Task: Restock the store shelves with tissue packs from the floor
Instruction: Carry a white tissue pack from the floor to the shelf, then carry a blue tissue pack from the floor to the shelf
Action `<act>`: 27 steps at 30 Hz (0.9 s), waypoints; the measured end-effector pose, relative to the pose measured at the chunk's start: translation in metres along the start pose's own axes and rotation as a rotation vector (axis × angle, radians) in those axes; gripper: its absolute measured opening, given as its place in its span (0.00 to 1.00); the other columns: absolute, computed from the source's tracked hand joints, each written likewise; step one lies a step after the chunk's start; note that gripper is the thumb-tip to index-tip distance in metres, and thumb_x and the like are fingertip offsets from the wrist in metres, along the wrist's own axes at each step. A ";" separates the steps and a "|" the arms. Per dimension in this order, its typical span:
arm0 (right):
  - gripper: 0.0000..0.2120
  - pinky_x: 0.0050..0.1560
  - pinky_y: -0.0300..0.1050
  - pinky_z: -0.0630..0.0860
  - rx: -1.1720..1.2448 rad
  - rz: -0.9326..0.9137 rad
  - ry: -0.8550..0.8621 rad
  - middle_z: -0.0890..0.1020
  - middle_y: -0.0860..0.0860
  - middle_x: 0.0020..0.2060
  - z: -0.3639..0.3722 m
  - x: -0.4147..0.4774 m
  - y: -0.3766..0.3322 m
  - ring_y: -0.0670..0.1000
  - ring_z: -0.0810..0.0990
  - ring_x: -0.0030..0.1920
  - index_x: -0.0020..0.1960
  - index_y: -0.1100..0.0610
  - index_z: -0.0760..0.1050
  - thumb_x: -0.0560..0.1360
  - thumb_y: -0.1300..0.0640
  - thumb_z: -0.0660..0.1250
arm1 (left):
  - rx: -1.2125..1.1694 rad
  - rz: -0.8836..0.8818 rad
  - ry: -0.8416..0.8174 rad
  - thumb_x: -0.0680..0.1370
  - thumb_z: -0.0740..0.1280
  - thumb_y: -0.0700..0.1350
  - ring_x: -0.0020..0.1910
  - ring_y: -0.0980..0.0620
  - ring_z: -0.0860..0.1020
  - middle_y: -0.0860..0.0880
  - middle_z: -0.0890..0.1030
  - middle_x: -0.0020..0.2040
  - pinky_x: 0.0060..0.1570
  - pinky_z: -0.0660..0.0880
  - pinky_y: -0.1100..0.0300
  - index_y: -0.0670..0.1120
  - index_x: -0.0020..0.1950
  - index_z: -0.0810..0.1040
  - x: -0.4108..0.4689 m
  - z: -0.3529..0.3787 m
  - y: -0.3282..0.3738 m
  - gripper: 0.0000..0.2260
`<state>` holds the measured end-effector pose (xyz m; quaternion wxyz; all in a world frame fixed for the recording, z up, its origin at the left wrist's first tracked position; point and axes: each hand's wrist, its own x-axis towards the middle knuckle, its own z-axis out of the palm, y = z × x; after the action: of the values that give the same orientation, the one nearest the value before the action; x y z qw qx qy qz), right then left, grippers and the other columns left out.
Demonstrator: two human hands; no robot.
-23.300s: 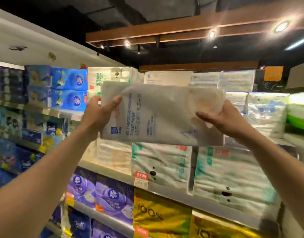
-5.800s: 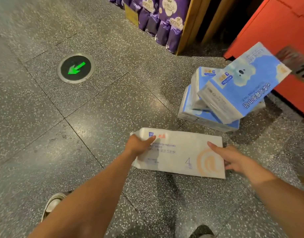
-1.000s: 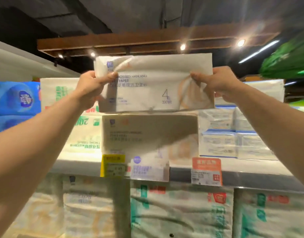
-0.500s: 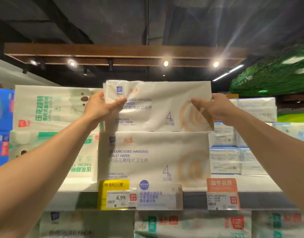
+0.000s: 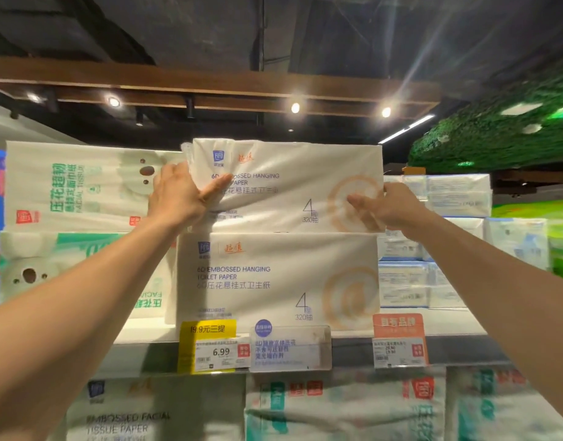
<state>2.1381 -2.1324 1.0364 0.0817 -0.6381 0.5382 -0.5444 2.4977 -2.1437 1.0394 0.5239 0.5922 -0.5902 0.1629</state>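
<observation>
Our left hand (image 5: 178, 198) and right hand (image 5: 390, 206) grip the ends of a white tissue pack (image 5: 283, 186), thumbs across its front. It sits atop an identical pack (image 5: 274, 281) on the shelf (image 5: 449, 327).

Up off the floor, the pack (image 5: 286, 189) now lands on the lower pack (image 5: 274, 281), left hand (image 5: 178, 198) and right hand (image 5: 388, 205) setting it down.

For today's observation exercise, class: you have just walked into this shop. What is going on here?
A person is restocking a high shelf. The left hand and right hand grip the two ends of a white toilet paper pack, setting it on top of an identical pack that stands on the shelf above the price tags. It looks nearly seated, but neither hand has let go.
</observation>
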 end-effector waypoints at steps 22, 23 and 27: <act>0.41 0.67 0.48 0.69 -0.545 -0.001 -0.178 0.72 0.58 0.73 -0.196 -0.265 0.080 0.58 0.72 0.71 0.77 0.58 0.64 0.74 0.35 0.69 | -0.155 0.354 -0.495 0.68 0.66 0.74 0.69 0.43 0.72 0.43 0.73 0.71 0.68 0.67 0.53 0.45 0.74 0.70 -0.309 -0.031 0.199 0.44; 0.40 0.66 0.49 0.70 -0.587 0.012 -0.190 0.72 0.58 0.73 -0.220 -0.287 0.089 0.59 0.72 0.71 0.77 0.58 0.65 0.74 0.35 0.69 | -0.194 0.381 -0.551 0.68 0.66 0.73 0.68 0.43 0.73 0.43 0.74 0.71 0.66 0.68 0.53 0.44 0.73 0.70 -0.334 -0.029 0.222 0.44; 0.38 0.68 0.49 0.70 -0.717 0.087 -0.217 0.74 0.58 0.71 -0.318 -0.370 0.131 0.58 0.73 0.70 0.74 0.59 0.68 0.76 0.34 0.66 | -0.258 0.469 -0.756 0.70 0.69 0.69 0.69 0.44 0.72 0.44 0.73 0.71 0.67 0.67 0.55 0.47 0.75 0.69 -0.423 -0.011 0.310 0.40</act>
<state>1.8745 -1.7458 0.8466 -0.0671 -0.6568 0.7094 -0.2467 2.1268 -1.8354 0.8334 0.2902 0.3903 -0.8734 -0.0251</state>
